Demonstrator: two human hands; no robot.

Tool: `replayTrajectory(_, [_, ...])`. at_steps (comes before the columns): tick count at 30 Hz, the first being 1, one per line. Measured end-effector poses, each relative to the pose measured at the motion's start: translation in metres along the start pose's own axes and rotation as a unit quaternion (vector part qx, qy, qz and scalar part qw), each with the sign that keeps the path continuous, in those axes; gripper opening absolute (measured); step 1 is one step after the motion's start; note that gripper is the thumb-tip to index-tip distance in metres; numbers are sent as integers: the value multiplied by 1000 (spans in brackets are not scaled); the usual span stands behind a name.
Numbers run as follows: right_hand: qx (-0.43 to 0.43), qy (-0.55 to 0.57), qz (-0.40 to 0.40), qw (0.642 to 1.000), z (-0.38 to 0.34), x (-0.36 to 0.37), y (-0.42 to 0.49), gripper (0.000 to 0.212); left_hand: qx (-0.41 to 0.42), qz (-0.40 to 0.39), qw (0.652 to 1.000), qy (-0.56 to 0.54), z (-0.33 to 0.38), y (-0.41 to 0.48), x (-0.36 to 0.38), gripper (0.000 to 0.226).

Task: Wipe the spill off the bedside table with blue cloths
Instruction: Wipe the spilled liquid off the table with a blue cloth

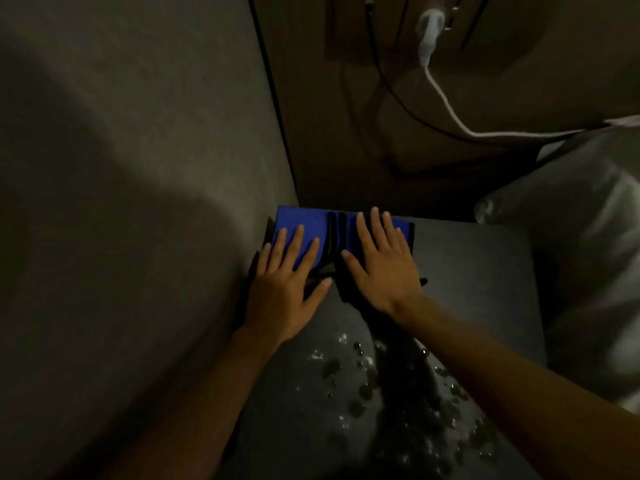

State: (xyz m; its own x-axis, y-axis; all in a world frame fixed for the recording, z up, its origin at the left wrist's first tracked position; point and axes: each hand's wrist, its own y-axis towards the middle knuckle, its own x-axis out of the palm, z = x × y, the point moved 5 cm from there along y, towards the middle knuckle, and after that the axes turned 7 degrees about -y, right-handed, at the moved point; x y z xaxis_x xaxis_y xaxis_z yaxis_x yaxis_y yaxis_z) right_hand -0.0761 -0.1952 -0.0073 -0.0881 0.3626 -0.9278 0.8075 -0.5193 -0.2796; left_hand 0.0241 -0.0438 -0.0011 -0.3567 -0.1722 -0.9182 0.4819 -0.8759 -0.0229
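L hand (287, 271), R hand (381, 265) flat, fingers straight, on blue cloths (311, 223) @ desk (478, 268) far-left corner | I'd judge cloths soft, light: press tops, drag toward spill (367, 389)

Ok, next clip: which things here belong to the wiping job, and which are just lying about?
Part of the job: left hand flat on the left blue cloth; right hand flat on the right blue cloth; spill droplets; bedside table.

Just lying about: white charger cable; black cable; white bedding.
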Motion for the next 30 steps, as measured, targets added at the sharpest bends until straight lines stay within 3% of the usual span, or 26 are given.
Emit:
replayTrajectory(4, [18,-64,17,998,-3,15,11,76,-38,-22,998,34,-13,-3,19,76])
replayTrajectory(11, [8,-90,83,992,-1,22,12,63,-63,-33,997,31,-11,-3,24,83])
replayTrajectory(30, [-20,-118,32,992,16,14,11,62,-79,-21,997,-8,-14,-5,25,74])
